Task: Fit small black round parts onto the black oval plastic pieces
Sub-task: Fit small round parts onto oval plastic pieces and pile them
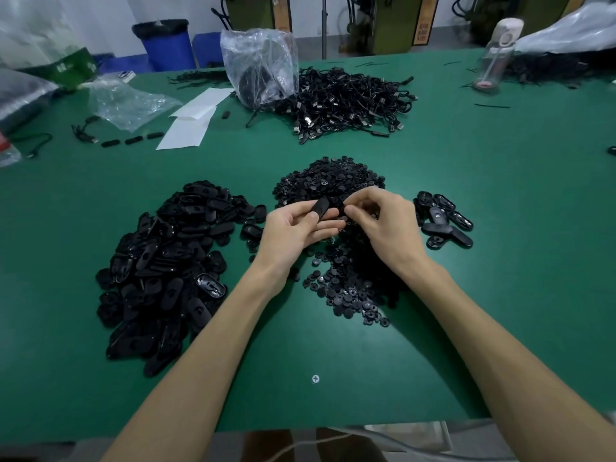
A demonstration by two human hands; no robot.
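Left grip (293,228) clamped on one black oval plastic piece (320,208): thumb on top, fingers curled under, piece tilted up over the green table (500,261). Right grip (383,221) just beside it, fingertips (350,212) bunched together at the end of the piece. Cannot tell if a round part sits between them.

Both grips hover above the heap of small black round plastic parts (333,181), which spreads from mid-table toward the near edge under the right wrist. Big pile of black oval pieces (166,261) lies to the left, touching the table, near the left forearm. Small cluster of oval pieces (443,218) to the right of the right grip, apart from the round heap. Some lie hollow side up.

Containers: clear plastic bag (260,65) stands upright at the far side, dark black items inside, type not readable. It touches a tangled pile of black cables with metal plugs (350,101). Crumpled clear plastic bag (130,101) lies flat at far left, next to white paper sheets (193,118). Blue bin with black liner (166,41) is behind the table, contents hidden. Clear drink bottle with pale lid (496,51) stands upright at far right. Large clear plastic sheet bag (573,28) covers dark material in the far right corner.

Three loose oval pieces in a row (133,140) lie near the paper.
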